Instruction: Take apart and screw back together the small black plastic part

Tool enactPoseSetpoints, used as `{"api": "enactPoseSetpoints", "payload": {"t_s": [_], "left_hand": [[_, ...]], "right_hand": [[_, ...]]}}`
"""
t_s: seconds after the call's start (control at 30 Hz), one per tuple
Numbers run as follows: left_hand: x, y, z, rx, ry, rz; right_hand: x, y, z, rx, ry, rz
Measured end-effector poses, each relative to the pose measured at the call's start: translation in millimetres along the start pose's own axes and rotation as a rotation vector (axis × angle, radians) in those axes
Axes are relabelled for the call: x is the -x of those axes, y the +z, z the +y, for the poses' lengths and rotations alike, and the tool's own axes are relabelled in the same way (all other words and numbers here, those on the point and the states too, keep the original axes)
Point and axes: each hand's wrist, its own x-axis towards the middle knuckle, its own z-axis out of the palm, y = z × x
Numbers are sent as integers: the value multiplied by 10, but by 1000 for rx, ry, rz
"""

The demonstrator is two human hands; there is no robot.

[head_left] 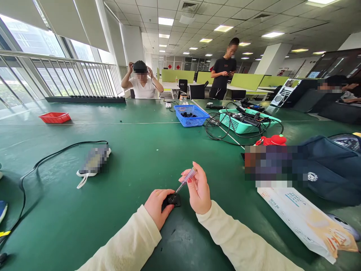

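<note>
On the green table a small black plastic part lies under my left hand, whose thumb and fingers are closed around its left side. Round details show on the part's top face, too small to make out. My right hand pinches a screwdriver with a clear, purplish handle. The screwdriver is tilted, its thin shaft running down to the left. Its tip meets the far edge of the black part, though I cannot tell whether it sits in a screw.
A blue basket of small black parts and a teal basket of cables stand farther back. A red tray and a corded device are leftward. At right lie a white packet and a dark bag. Several people are beyond.
</note>
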Motion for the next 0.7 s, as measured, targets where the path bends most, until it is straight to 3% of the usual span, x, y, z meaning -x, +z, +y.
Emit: {"api": "enactPoseSetpoints", "payload": {"t_s": [0.7], "left_hand": [[2,-9,-4,48,-8,8]], "right_hand": [[-24,-10,50,-14,44,22]]}}
